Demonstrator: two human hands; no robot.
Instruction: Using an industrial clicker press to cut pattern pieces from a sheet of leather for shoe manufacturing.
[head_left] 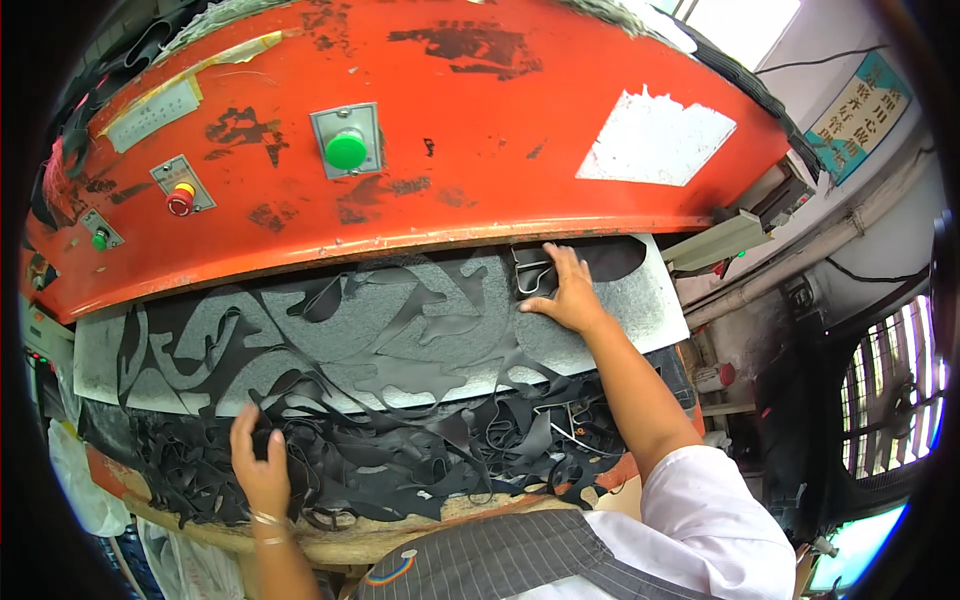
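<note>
A metal cutting die point(533, 272), a bent strip frame with a crossbar, stands on black sheet material near the far right of the pale cutting board point(660, 290). My right hand point(572, 290) spans its right side, thumb at the near edge and fingers at the far edge, gripping it. My left hand point(262, 465) hovers, slightly blurred, over a heap of black offcuts point(400, 455) along the near side; its fingers are apart and nothing shows in them. A cut-out black sheet point(250, 340), full of curved holes, covers much of the board.
Above the board's far side looms an orange press point(480, 130) with a green push button point(346, 150) and a red stop knob point(181, 199). Another metal die point(570, 430) lies among the offcuts. At the right is a barred window point(890, 390).
</note>
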